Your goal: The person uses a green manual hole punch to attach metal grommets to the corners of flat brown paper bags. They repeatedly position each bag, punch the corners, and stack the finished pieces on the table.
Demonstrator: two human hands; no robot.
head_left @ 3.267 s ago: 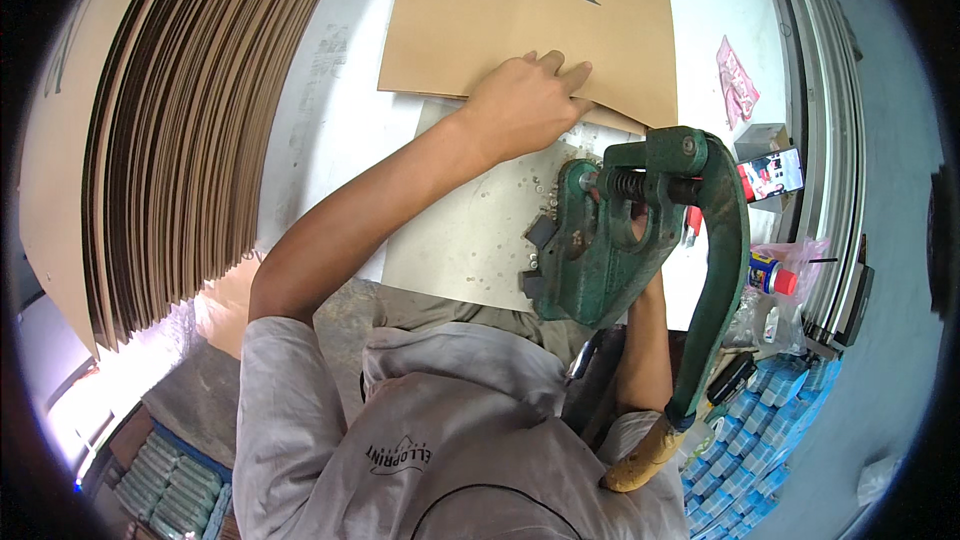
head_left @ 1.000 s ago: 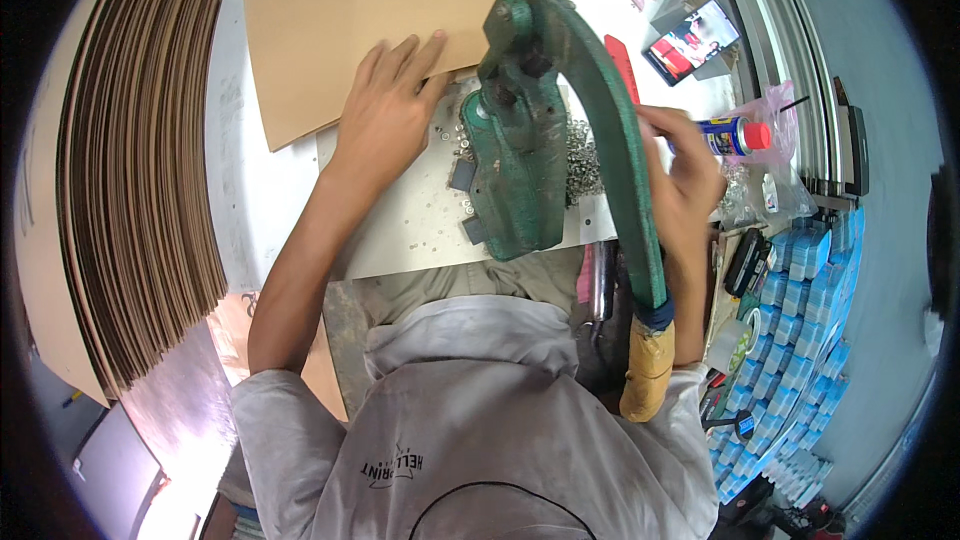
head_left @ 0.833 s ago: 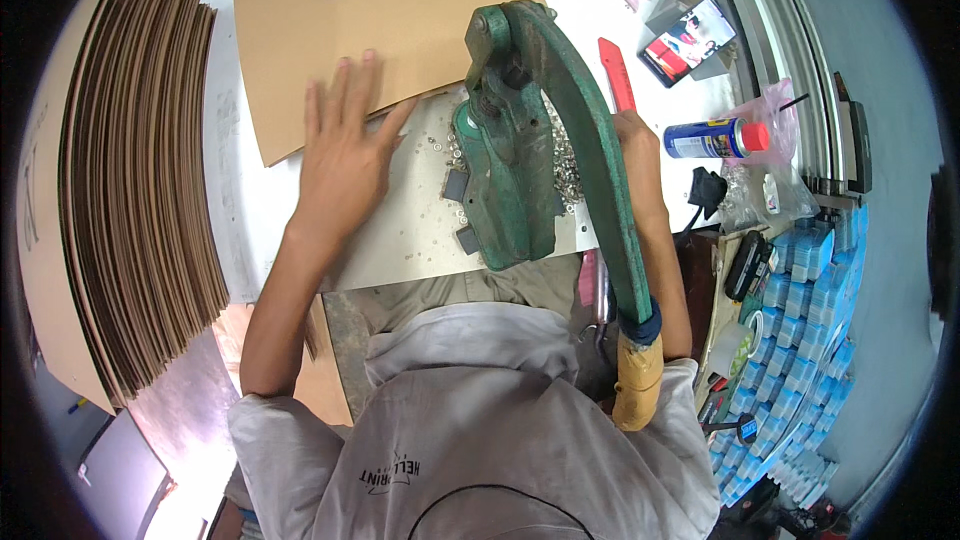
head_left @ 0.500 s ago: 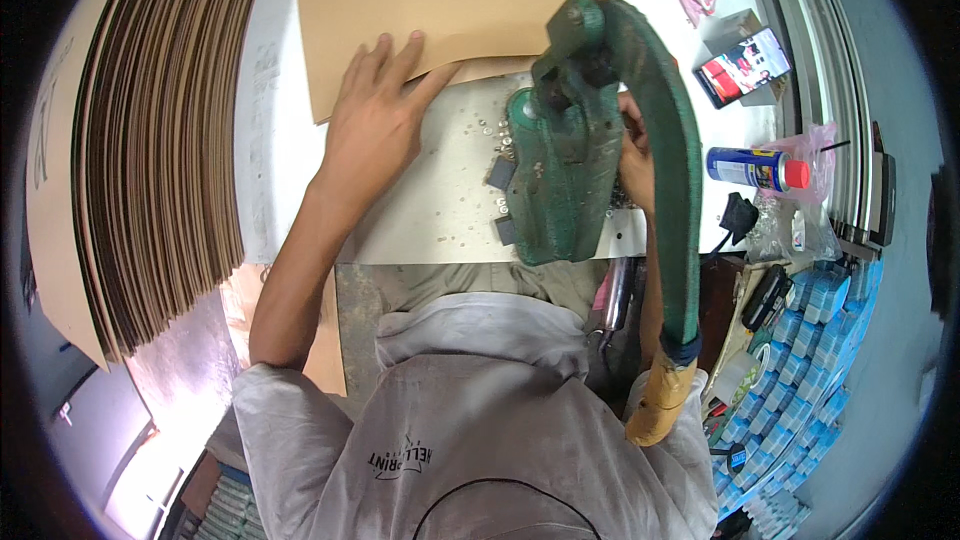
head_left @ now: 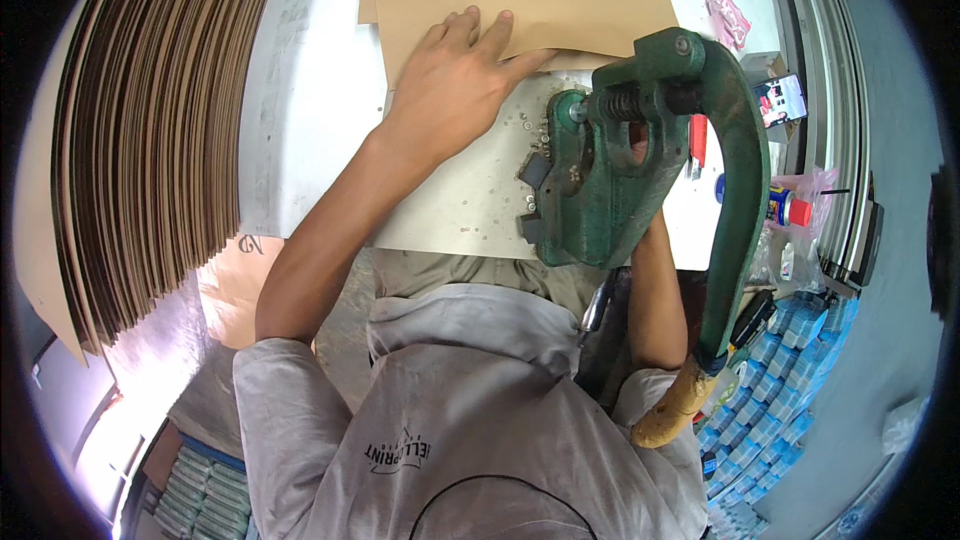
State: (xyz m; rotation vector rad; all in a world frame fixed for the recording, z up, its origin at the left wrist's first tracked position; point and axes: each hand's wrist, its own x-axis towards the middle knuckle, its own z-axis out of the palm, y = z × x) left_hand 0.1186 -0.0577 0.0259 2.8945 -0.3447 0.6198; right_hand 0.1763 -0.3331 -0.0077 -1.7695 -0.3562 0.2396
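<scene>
My left hand (head_left: 452, 85) lies over the near left part of a brown paper bag or folded sheet (head_left: 530, 0), its fingers and thumb spread. The near edge of the paper lifts slightly beside the thumb and reaches the head of a green hand press (head_left: 610, 210). My right hand (head_left: 638, 143) is behind the press; only a bit of skin shows through a gap in its frame, and the fingers are hidden. The press's long curved lever ends in a tan wrapped grip (head_left: 675, 405) over my right upper arm. Small metal rings (head_left: 533, 127) lie scattered left of the press.
A tall row of brown paper bags or sheets (head_left: 165, 140) stands at the left. Dark blocks (head_left: 535, 170) sit against the press base. To the right are a red object (head_left: 698, 140), a phone (head_left: 780, 100), a blue spray can with red cap (head_left: 790, 208) and blue packs (head_left: 780, 380).
My left hand and the paper have shifted right, nearer the press. A second paper edge now shows at the far left of it. My right hand is more hidden; the view has shifted too.
</scene>
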